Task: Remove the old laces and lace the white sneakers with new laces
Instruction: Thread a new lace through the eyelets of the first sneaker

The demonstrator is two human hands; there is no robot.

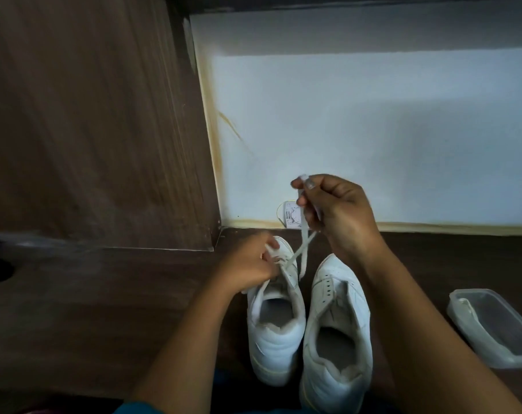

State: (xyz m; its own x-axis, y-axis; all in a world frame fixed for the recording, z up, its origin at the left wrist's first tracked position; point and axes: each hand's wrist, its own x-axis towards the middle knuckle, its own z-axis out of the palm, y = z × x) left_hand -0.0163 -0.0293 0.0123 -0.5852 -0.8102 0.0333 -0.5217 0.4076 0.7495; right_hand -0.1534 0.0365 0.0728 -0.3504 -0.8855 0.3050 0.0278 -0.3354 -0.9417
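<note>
Dark wood makes up the desk (104, 294), backed by a pale wall (373, 130) and flanked on the left by a brown panel (89, 130). Two white sneakers stand side by side near the front edge, heels toward the person, so both tongues and eyelet rows face the hands. The right sneaker (337, 339) shows bare eyelets and no lace, which suggests its lace is already out. Work is on the left sneaker (276, 333). The left hand (248, 264) sits low over its eyelets with fingers curled, pinching the lace (304, 252) close to the shoe, probably to steady it against the pull. The right hand (340, 210) is raised well above the toes, thumb and fingers clamped on the upper part of the lace, so the strands run taut and cross on the way down to the shoe. A raised hand like this draws the slack through the holes in one line. Whether this lace is going in or coming out cannot be told from here. At the right, apart from the shoes, lies an open plastic container (501, 327) with a white strip (470, 309) along its inner wall — possibly another lace, kept within reach. A small card (293, 217) leans at the foot of the wall behind the hands.
</note>
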